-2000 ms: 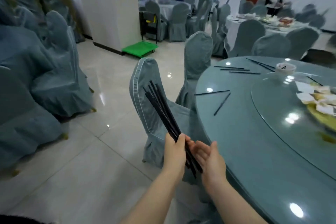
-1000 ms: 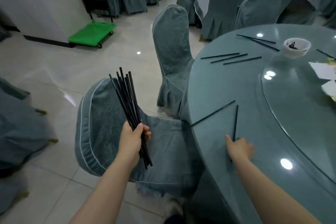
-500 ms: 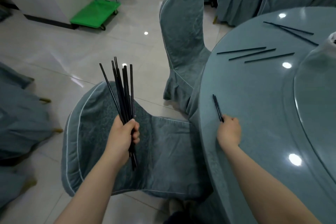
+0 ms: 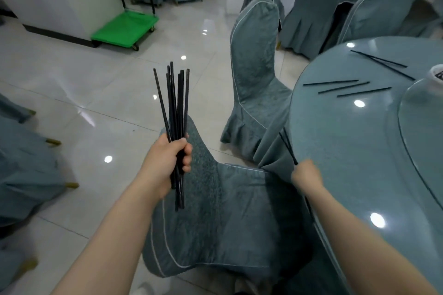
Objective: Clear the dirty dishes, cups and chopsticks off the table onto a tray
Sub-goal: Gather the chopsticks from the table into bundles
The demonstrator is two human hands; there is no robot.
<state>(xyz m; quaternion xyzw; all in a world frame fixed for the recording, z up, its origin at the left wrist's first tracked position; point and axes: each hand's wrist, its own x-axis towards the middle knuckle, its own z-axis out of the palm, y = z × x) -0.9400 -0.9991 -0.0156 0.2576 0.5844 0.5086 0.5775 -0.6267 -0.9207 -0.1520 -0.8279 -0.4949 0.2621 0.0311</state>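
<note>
1. Since half a second ago, the right hand [image 4: 305, 176] has drawn its pair of chopsticks [image 4: 287, 145] past the worktop [image 4: 347, 163] edge, grip pinched on them.
2. The left hand [image 4: 167, 163] grips the upright bundle [image 4: 176, 103], well apart.
3. Five loose chopsticks [image 4: 345, 87] remain; no tray visible.

Round teal table [image 4: 340, 175]: five loose chopsticks [image 4: 354, 87] at far edge, apart.

Two bare forearms, no sleeves, left hand [image 4: 167, 160], right hand [image 4: 305, 176]
</note>
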